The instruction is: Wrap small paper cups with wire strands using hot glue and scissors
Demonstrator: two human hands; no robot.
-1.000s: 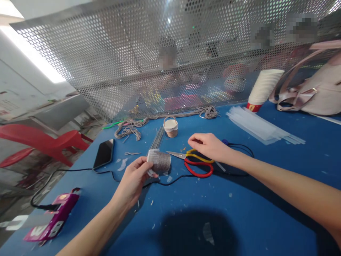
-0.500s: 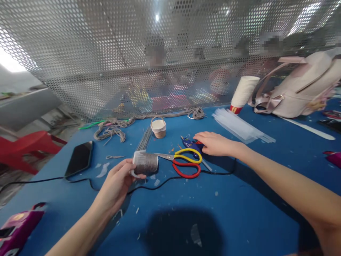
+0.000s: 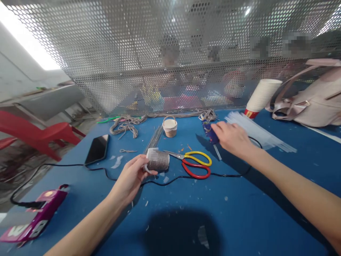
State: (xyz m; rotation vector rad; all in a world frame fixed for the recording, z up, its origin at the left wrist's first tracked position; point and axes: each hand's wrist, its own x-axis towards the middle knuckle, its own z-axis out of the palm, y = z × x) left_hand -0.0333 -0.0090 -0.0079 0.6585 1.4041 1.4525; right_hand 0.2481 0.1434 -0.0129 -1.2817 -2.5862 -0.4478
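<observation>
My left hand [image 3: 134, 174] is closed around the rim end of a small cup wrapped in grey cord [image 3: 161, 161], tipped on its side, with a whitish strip over its end. My right hand [image 3: 231, 137] grips a blue glue gun [image 3: 211, 133] raised above the table; a clear glue stick [image 3: 217, 152] shows below it. Between the hands lie scissors [image 3: 197, 165] with one yellow and one red handle, blades pointing at the cup. Behind them stands a little basket [image 3: 170, 128] with a white rim and a handle, beside a bundle of grey cords [image 3: 154, 139].
A phone [image 3: 97, 149] and a purple power strip [image 3: 39, 213] lie at left, with a black cable [image 3: 157, 183] crossing the blue table. Further back are grey cord [image 3: 124, 127], translucent strips [image 3: 262, 133], stacked paper cups [image 3: 263, 96] and a pale backpack [image 3: 317, 99] before a perforated metal screen [image 3: 114, 71].
My right hand has lifted the glue gun off the table, upward and away from the scissors. My left hand keeps its hold on the cord-wrapped cup. The whole view has shifted somewhat.
</observation>
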